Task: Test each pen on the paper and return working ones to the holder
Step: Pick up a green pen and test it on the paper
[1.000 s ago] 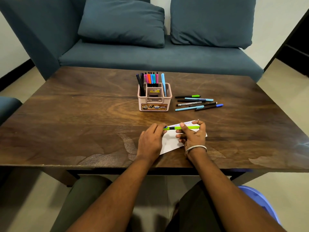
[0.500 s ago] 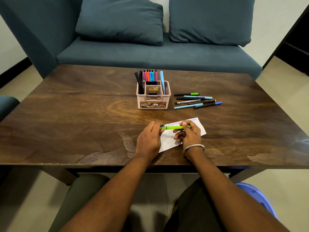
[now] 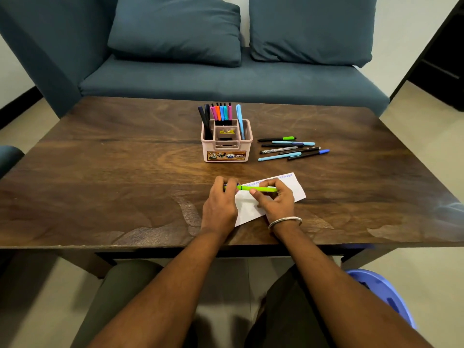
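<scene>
Progress: part done, many pens (image 3: 221, 113) standing in holder (image 3: 226, 146) near far edge of surface (image 3: 100, 172); six or so loose pens (image 3: 291, 148) lying just right of holder, tested or not cannot be told
Green pen (image 3: 258, 189): held level over paper (image 3: 296, 189) near front edge, between both hands
Left hand (image 3: 219, 207): grip closed on pen's left end, apparently the cap
Right hand (image 3: 277, 199): grip closed round barrel
Paper: blue scribbles along far edge, marks of testing
Remaining, as judged: cap on, pen to holder or aside, then loose pens
Change against earlier frames: exposed green length between hands shorter, hands drawn closer; holder and loose pens unmoved
</scene>
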